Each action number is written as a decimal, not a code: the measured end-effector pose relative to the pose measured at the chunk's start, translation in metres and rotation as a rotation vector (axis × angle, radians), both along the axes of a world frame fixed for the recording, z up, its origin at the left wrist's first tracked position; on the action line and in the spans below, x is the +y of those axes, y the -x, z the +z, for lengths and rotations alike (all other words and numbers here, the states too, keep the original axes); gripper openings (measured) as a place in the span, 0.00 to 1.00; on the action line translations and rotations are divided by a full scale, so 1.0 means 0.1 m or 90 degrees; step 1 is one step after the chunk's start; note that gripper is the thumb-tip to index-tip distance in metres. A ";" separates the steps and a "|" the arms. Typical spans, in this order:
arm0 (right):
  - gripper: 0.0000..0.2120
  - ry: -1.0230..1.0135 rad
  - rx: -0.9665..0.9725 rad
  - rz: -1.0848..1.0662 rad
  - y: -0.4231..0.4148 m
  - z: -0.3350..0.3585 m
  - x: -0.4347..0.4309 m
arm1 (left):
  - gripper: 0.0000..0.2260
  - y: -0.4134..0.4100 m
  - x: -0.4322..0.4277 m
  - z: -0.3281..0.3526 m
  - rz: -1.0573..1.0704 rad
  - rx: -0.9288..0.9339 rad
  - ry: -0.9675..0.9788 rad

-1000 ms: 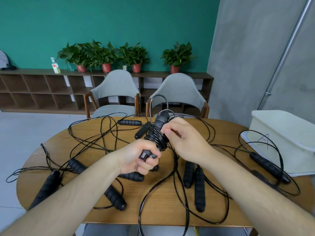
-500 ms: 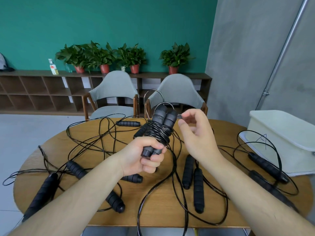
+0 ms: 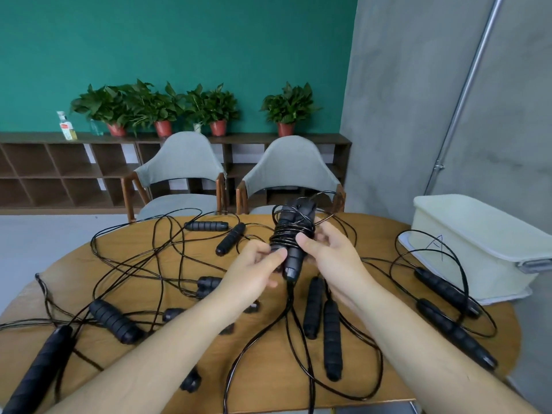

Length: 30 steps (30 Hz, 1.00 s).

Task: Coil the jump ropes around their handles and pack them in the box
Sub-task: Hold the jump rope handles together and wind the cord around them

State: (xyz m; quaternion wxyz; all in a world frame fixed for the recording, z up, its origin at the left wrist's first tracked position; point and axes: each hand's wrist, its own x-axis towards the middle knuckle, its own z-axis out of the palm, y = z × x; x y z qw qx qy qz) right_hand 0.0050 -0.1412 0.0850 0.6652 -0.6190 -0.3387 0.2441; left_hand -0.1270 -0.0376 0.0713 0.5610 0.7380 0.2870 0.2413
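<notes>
Wooden table (image 3: 382,237) under tangled black cord; above it sits the coiled jump rope (image 3: 291,239), its handles paired and wrapped. The left hand (image 3: 254,271) pinches the lower handles and the right hand (image 3: 330,258) curls round the coil's far side. Winding looks nearly finished. A cord trails down below the grip, so next secure it, then carry the bundle rightward to the box (image 3: 478,246).

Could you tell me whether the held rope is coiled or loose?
Mostly coiled: cord wraps the paired handles gripped by left hand and right hand; a strand hangs below.
</notes>
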 end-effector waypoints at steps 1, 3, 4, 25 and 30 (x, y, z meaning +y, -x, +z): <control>0.13 -0.006 0.014 -0.006 -0.02 -0.02 0.01 | 0.13 -0.04 0.02 0.00 0.014 -0.013 0.004; 0.14 -0.003 -0.006 -0.057 -0.07 -0.09 0.02 | 0.14 -0.13 -0.02 0.00 0.031 -0.039 0.004; 0.16 0.006 -0.032 -0.079 -0.09 -0.12 0.02 | 0.14 -0.18 -0.05 -0.01 0.036 -0.056 0.009; 0.36 0.296 -0.172 -0.397 -1.72 -0.51 0.06 | 0.18 -2.18 -0.03 -0.48 -0.163 0.023 -0.188; 0.38 0.385 -0.151 -0.441 -2.37 -0.80 0.22 | 0.21 -2.84 0.07 -0.78 -0.170 0.092 -0.229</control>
